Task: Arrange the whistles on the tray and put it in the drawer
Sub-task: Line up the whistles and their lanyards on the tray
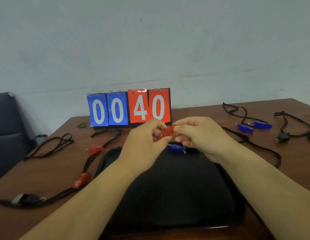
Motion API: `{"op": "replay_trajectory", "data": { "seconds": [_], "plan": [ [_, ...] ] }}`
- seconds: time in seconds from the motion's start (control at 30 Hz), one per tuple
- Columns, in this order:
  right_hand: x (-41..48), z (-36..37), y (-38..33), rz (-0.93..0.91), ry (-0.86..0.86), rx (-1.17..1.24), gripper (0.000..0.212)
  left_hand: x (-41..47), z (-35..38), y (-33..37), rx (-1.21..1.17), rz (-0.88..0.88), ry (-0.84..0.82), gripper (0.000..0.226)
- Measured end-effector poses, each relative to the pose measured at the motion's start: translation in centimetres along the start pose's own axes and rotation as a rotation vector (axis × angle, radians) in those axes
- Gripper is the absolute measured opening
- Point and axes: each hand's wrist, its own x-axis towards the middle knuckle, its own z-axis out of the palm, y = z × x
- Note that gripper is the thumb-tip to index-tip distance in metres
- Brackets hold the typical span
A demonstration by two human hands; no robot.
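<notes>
The red whistle [168,131] hangs above the far end of the tray [185,187]. Held only by fingertips, it could slip and knock the blue whistle [175,148] lying below. The left hand [143,144] and right hand [201,135] each pinch one end, fingers curled.

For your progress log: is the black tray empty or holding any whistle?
Not empty: a blue whistle lies at the far end of the tray.

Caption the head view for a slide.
Left hand and right hand pinch a red whistle over the black tray.
</notes>
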Motion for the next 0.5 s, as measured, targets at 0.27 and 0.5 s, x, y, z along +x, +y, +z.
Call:
{"op": "replay_trajectory", "data": {
  "seconds": [0.27,0.5],
  "plan": [
    [1.1,2.4,1.8,0.055,0.042,0.025,0.018,-0.6,-0.4,-2.4,-0.105,-0.1,-0.087,0.033],
    [0.7,2.2,2.2,0.035,-0.024,-0.012,0.04,-0.4,-0.8,-2.8,-0.334,-0.207,-0.238,0.034]
  ]
}}
